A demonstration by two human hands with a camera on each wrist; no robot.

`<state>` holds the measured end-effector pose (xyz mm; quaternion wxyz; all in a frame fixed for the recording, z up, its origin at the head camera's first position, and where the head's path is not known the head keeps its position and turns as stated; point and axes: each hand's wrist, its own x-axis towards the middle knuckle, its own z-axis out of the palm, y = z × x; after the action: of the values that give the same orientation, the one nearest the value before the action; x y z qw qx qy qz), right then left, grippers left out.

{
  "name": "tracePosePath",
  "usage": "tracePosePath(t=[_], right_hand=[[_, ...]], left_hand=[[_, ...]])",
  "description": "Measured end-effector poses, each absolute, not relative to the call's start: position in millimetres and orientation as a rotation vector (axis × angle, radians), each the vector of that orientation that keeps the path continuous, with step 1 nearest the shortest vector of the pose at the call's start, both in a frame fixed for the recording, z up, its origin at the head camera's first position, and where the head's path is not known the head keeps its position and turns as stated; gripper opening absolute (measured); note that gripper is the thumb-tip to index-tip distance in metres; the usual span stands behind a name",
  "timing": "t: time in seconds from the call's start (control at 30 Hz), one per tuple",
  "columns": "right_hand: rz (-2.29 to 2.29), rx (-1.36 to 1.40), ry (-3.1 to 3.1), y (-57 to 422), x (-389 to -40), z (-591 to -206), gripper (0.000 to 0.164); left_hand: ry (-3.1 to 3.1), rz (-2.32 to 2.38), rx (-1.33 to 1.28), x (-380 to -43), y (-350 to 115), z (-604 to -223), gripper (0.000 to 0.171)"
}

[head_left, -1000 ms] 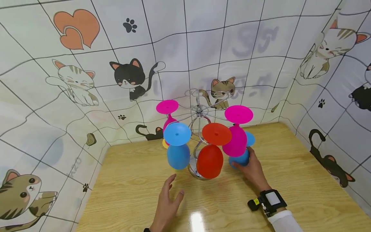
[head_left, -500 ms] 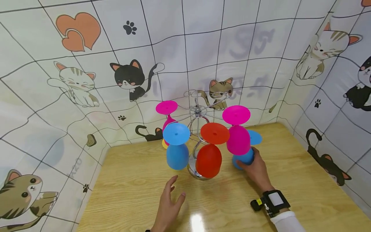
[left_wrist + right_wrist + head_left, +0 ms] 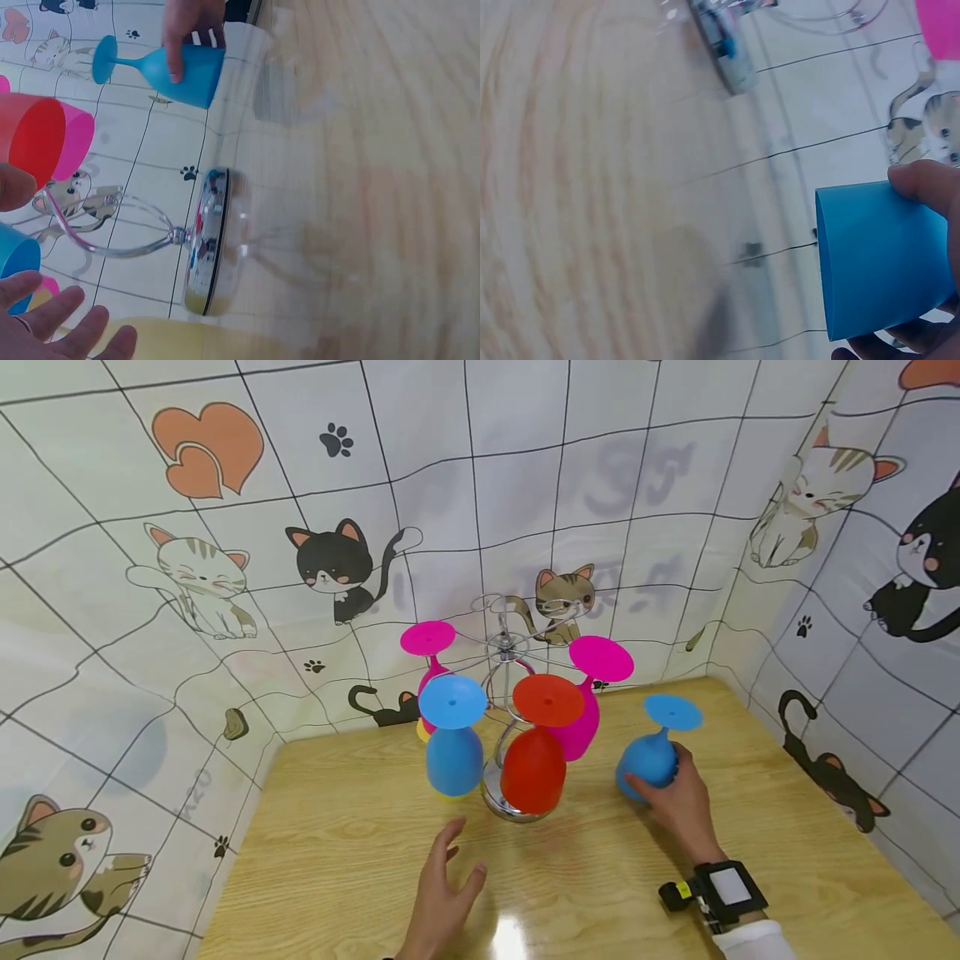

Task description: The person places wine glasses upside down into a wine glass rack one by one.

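Note:
My right hand (image 3: 686, 802) grips the bowl of a blue plastic goblet (image 3: 647, 766) upside down, its foot uppermost, to the right of a chrome goblet rack (image 3: 506, 647). In the right wrist view the thumb and fingers go round the goblet's bowl (image 3: 881, 259), whose rim faces the tabletop. On the rack hang a red goblet (image 3: 534, 768), another blue goblet (image 3: 454, 762) and magenta goblets (image 3: 581, 727), all inverted. My left hand (image 3: 442, 889) holds nothing, fingers spread, low in front of the rack near the hanging blue goblet.
The rack's round chrome base (image 3: 206, 244) stands on a wood-grain table (image 3: 337, 852). Yellow edges (image 3: 450, 795) show behind the hanging blue goblet. A cat-printed sheet (image 3: 420, 460) closes off the back and both sides. The right wrist wears a black strapped device (image 3: 723, 893).
My right hand has drawn the blue goblet rightward, out from behind the right magenta goblet and apart from the rack. That magenta goblet has shifted left behind the red one. The left hand barely moves.

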<state>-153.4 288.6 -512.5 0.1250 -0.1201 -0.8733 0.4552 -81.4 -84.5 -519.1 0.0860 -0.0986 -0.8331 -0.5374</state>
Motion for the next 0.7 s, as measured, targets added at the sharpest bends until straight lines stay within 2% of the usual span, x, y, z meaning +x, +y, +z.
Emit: tracePosePath(t=[0.3,0.6,0.7], right_hand=[[1.502,-0.355,-2.397,278,-120,-481,0.102],[1.858,-0.326,-2.188,245,-74,-453,0.088],[1.966,-0.301,-2.095,229,-59,-447,0.085]], left_hand=[[-2.208,-1.635,-0.417,-67,-72,-513,0.056],[-1.954,-1.154,-0.871,-59,-53,-491,0.058],[-1.984,-0.989,-0.968,-56,-43,-479,0.066]])
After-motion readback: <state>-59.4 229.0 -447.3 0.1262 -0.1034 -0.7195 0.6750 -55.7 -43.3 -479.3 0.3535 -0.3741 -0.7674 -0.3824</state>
